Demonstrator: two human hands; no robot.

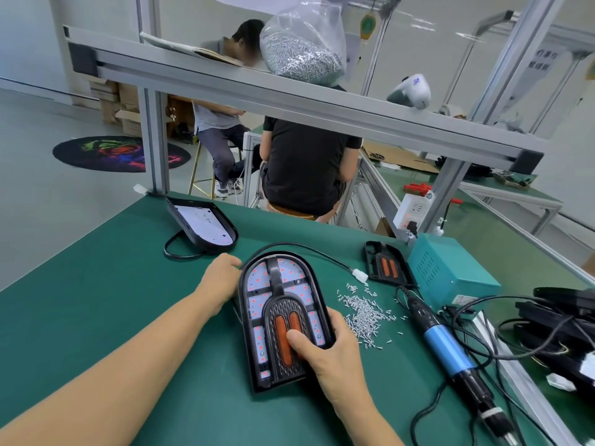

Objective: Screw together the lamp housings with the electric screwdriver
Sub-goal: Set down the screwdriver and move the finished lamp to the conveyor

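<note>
A black arch-shaped lamp housing (283,294) with a white LED board and two orange strips lies on the green mat (112,300) in front of me. My left hand (222,281) grips its upper left edge. My right hand (325,352) holds its lower right side, thumb pressing on the orange strips. The blue and black electric screwdriver (447,346) lies on the mat to the right, untouched. A heap of small silver screws (363,313) sits between the housing and the screwdriver.
A second housing (206,225) lies at the back left, a smaller black part (386,265) at the back right beside a teal power box (450,272). Black parts and cables (560,329) crowd the right edge. A bag of screws (302,49) sits on the shelf. Two people sit beyond the bench.
</note>
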